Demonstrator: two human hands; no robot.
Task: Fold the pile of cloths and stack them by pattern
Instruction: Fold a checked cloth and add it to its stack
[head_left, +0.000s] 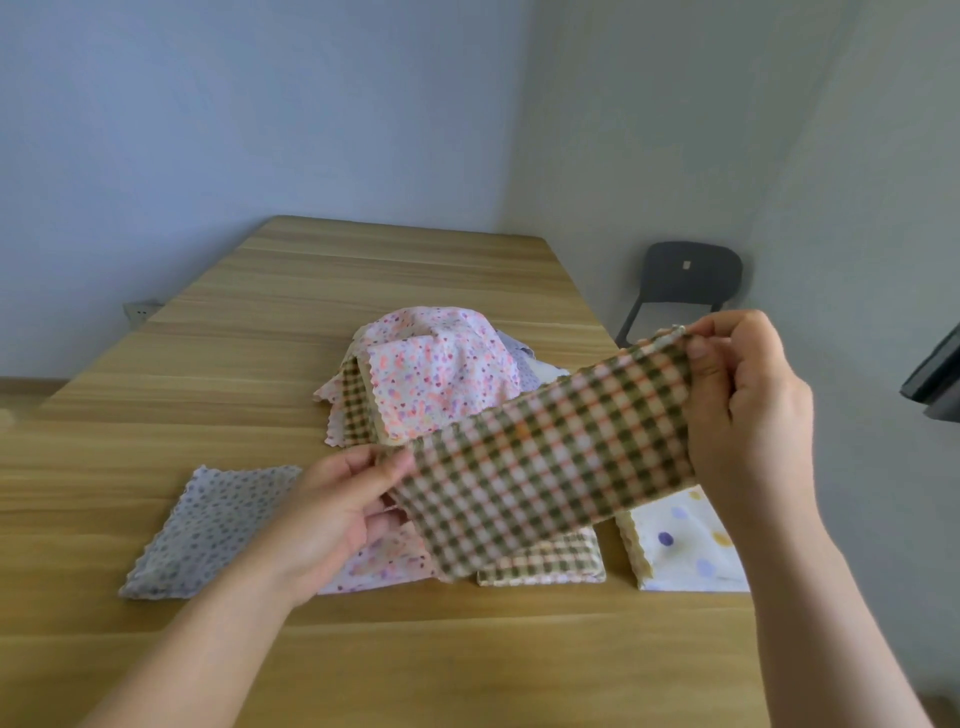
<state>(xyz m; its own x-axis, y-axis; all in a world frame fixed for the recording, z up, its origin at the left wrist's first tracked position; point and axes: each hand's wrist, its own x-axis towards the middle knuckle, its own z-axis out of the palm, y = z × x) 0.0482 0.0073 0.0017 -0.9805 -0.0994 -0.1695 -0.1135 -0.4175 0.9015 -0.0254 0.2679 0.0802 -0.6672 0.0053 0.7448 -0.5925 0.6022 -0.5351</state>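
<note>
Wood-grain laminate in a pale honey tone covers the long rectangular table (363, 291), which runs away toward a corner where 2 plain bluish-white walls (260, 130) meet. A white wall socket (139, 310) sits low on the left wall, and a dark grey plastic chair (685, 280) stands beyond the table's right edge. Some dark object (935, 379) cuts in at the far right, too cropped to identify.

Above the near half of the table, a green, orange and white checked cloth (545, 467) is stretched in the air between both hands. The left hand (337, 514) pinches its lower left end with thumb and fingers; the right hand (748, 405), raised higher, grips the upper right end with fingers curled over the edge.

Behind it lies the rumpled pile of unfolded cloths (441, 374) - pink floral on top, a checked one and a lilac one peeking out beneath. Along the near side, 4 folded lots rest on the wood: a lilac speckled cloth (208, 530) at left, a pink floral one (384, 566) partly hidden under the left hand, a folded checked stack (550, 564), and a white cloth with purple and yellow dots (685, 540) at right.
</note>
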